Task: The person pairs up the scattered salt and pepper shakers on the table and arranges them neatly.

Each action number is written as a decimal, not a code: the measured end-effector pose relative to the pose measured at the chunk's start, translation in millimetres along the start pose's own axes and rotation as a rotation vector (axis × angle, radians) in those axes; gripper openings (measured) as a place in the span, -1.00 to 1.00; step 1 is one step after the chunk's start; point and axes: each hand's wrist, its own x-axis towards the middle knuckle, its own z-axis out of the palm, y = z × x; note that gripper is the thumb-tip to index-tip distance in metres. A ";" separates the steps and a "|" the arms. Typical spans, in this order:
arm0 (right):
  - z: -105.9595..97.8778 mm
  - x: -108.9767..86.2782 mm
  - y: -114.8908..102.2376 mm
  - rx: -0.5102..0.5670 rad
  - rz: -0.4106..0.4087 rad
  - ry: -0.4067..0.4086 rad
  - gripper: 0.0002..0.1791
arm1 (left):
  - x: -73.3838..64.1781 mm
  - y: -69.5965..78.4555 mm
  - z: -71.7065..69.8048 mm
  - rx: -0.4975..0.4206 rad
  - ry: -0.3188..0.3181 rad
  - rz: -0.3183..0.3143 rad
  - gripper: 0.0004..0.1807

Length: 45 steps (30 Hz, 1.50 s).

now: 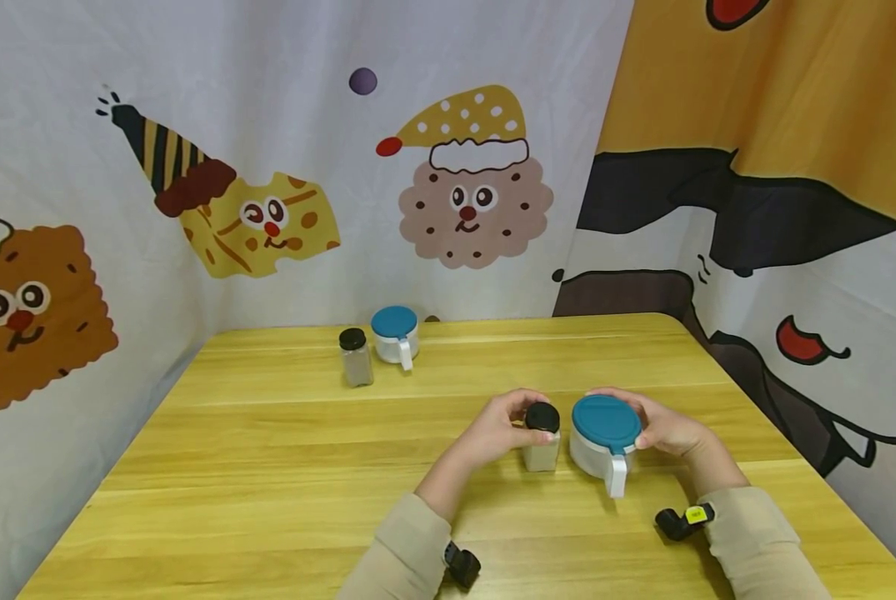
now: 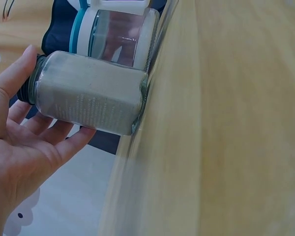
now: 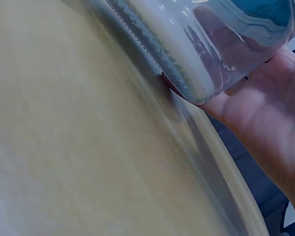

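1. Beyond the left fingers and off to their left, a far jar [image 1: 357, 367] with a black lid stands just beside a far canister [image 1: 397, 333] with a blue lid. Neither is in the fingers' way, so both are best left alone.
2. The left hand [image 1: 498, 429] has its thumb in front and its fingers behind, clamped around the top of the near jar [image 1: 542, 456] by its black cap [image 1: 543, 416]. That high pinch leaves most of the jar hanging below the fingers, so a level wrist should serve best; a tilt would probably swing the base.
3. Between the two hands, the near jar and the near canister [image 1: 588, 457] sit close together. I would bring them no nearer, as a knock seems the likeliest slip.
4. The near canister's blue lid [image 1: 607, 421] lies level with the right thumb, and its white handle [image 1: 616, 477] juts toward the person, outside the grip. Squeezing the body rather than the lid looks safer.
5. The right hand [image 1: 667, 429] is clamped round the near canister's far and right sides, thumb to the right, fingers mostly hidden behind. Whether its base meets the tabletop [image 1: 305, 500] I cannot tell; a slow, even pressure suits either case.
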 end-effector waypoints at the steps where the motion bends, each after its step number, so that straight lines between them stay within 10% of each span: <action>1: 0.0 0.0 0.2 0.003 0.000 -0.002 -0.14 | -0.2 0.8 -0.1 -0.003 -0.001 -0.001 -0.52; 45: -2.1 -3.7 1.1 0.149 0.028 -0.123 -0.01 | 0.7 -4.8 7.1 0.029 -0.005 -0.008 -0.49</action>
